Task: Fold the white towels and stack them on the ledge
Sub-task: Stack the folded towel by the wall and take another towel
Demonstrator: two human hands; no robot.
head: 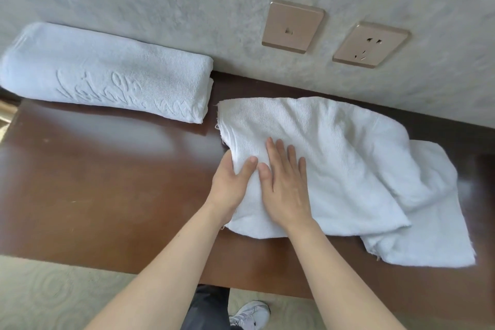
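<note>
A: Towels, how many?
B: Three white ones on the brown ledge [107, 182]: one folded towel [107, 75] at the left, one loose towel [334, 155] overlapping another towel [428, 236] at the right.
A: Hands?
B: Two. The left hand [233, 182] grips the loose towel's edge; the right hand [286, 185] presses flat on it.

left hand [233, 182] fingers: under towel [321, 155] | embossed lettering [120, 94]: unreadable

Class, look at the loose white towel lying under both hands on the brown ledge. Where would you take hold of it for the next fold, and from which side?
Probably at the loose towel's left edge, from the left. The left hand already has its fingers tucked under that edge, thumb on top, while the right hand presses flat. The right end is rumpled over another layer.
</note>
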